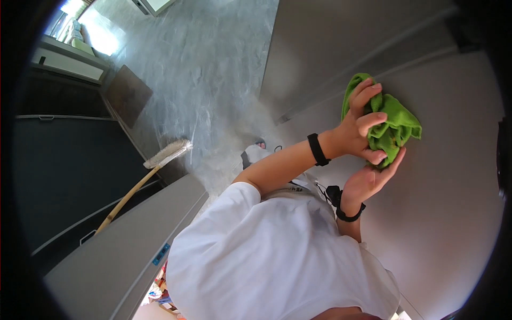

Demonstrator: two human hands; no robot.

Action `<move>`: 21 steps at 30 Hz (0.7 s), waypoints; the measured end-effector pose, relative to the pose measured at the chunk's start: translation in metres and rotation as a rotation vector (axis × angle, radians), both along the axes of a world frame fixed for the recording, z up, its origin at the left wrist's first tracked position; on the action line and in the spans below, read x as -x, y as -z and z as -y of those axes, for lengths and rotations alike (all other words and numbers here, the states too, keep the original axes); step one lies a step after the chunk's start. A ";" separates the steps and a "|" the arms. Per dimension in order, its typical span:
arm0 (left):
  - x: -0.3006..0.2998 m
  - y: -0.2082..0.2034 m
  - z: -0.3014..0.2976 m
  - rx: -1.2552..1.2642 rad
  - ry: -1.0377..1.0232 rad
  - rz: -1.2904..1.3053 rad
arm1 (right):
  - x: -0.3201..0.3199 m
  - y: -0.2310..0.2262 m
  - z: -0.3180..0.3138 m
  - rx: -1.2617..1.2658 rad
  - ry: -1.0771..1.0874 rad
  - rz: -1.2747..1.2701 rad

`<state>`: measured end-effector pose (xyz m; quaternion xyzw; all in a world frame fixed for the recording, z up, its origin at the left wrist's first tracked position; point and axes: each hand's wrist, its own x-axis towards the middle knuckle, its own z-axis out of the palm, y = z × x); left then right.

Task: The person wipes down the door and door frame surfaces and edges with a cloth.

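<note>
A crumpled green cloth (396, 118) is bunched between my two hands, in front of a smooth grey panel. My left hand (358, 124) reaches across from the left, its bent fingers and thumb gripping the cloth from above. Just below, my right hand (368, 184) has its fingers pressed against the lower edge of the cloth; part of its grip is hidden. Each wrist wears a black band, and a small black piece sits beside the right one.
A large grey panel (442, 202) fills the right side. At the left, a wooden-handled mop (133, 194) with a pale head leans near dark cabinets (69, 165). A brown mat (128, 95) lies on the grey marbled floor (208, 64). A light grey door (128, 242) stands at lower left.
</note>
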<state>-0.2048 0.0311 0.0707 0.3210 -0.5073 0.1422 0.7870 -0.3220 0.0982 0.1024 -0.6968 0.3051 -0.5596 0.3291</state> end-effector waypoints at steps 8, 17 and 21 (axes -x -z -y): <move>-0.040 -0.039 0.012 0.104 -0.106 -0.099 | -0.044 -0.006 0.035 0.215 -0.186 0.033; -0.012 0.038 -0.021 -0.178 0.281 -0.127 | -0.050 0.024 0.033 0.095 -0.290 -0.046; -0.051 0.038 -0.007 -0.332 0.005 0.150 | -0.072 0.034 0.051 0.387 -0.227 -0.100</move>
